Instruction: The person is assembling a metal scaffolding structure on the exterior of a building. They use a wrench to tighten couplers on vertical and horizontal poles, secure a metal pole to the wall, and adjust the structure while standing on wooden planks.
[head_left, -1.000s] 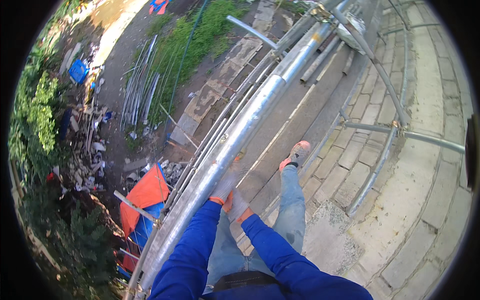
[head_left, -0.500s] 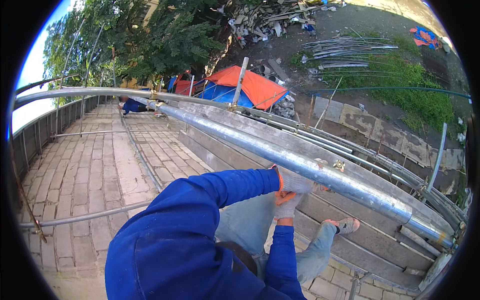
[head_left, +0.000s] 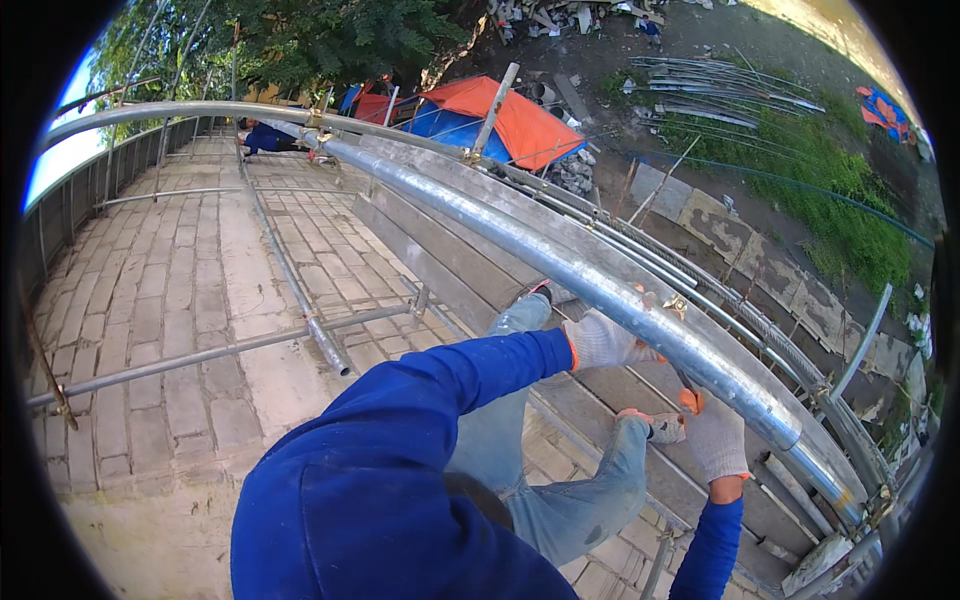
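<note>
**Two-handed grip on a scaffold rail**

Left hand [head_left: 605, 342] and right hand [head_left: 715, 437] (both in knit gloves) clasp the long galvanized pipe [head_left: 560, 262], which runs along the platform's outer edge above the planks [head_left: 440, 262]. Good practice, in judgement: keep both grips closed and weight inboard.

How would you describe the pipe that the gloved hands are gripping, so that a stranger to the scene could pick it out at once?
Start at the brick-paved deck and look to its outer edge above the ground. There the long galvanised pipe runs as the top rail, with the left hand and right hand on it. It is far thicker and shinier than the thin tubes nearby.
</note>
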